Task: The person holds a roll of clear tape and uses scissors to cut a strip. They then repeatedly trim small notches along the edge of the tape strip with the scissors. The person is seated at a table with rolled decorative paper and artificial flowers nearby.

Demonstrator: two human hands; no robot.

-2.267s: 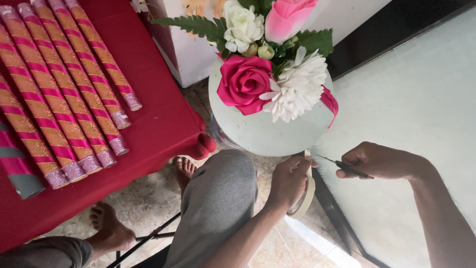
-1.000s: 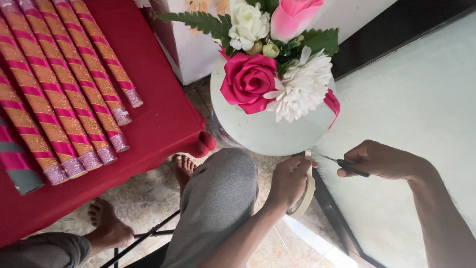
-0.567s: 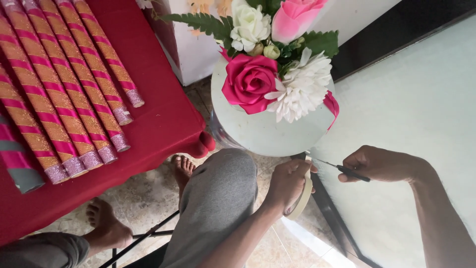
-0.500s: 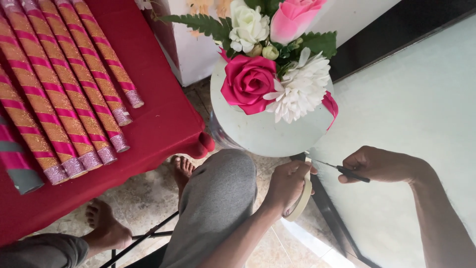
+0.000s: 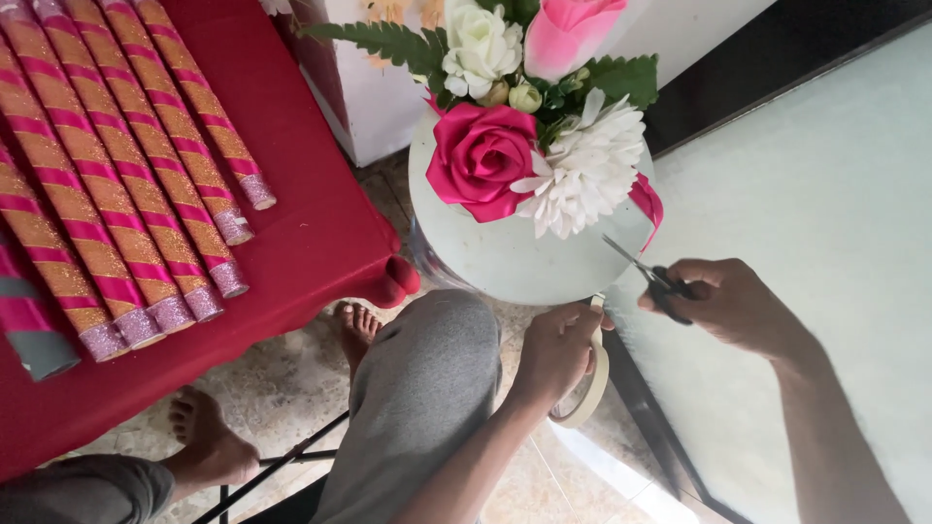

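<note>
Left hand (image 5: 555, 351) gripping tape roll (image 5: 588, 386), right hand (image 5: 730, 303) closed round part-open scissors (image 5: 649, 274) at disc (image 5: 515, 254) edge

Both arms reach forward from the lower edge of view. The left hand (image 5: 555, 351) is curled, fingers bent in a loose grip, wrist straight, forearm rising from low centre. The right hand (image 5: 730, 303) sits just beside it to the right, fingers closed in a pinching grip, its forearm running down to the lower right corner. Both forearms are bare.
</note>
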